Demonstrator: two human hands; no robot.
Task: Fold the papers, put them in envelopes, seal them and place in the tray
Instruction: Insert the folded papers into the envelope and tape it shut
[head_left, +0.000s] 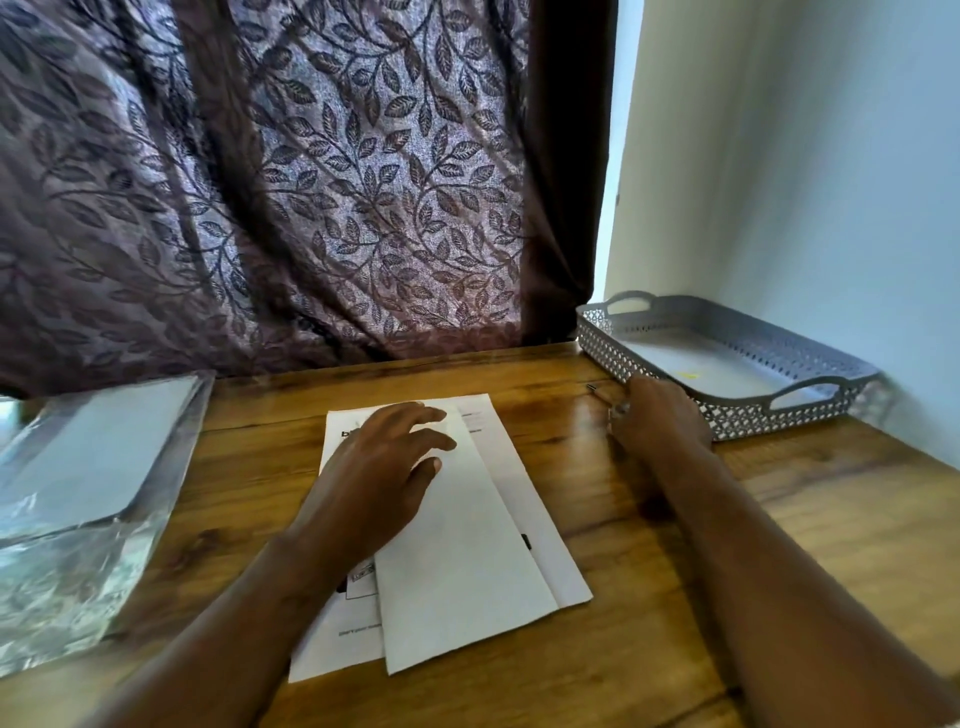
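Folded paper (457, 545), long axis running away from the person; left hand (384, 467) flat, released upon it; right hand (657, 415) beside the tray (727, 415), grip indeterminate.

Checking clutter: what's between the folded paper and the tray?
Head view: only the right hand, on bare wooden table against the tray, with a small thin item by its fingers. Folded paper lies left.

Papers (457, 525) left of tray (727, 332)

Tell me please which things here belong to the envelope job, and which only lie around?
For the job: printed paper, white envelope lying on it, grey tray, clear packet of envelopes, left hand, right hand.

Lying about: patterned curtain, small metal object beside the tray.
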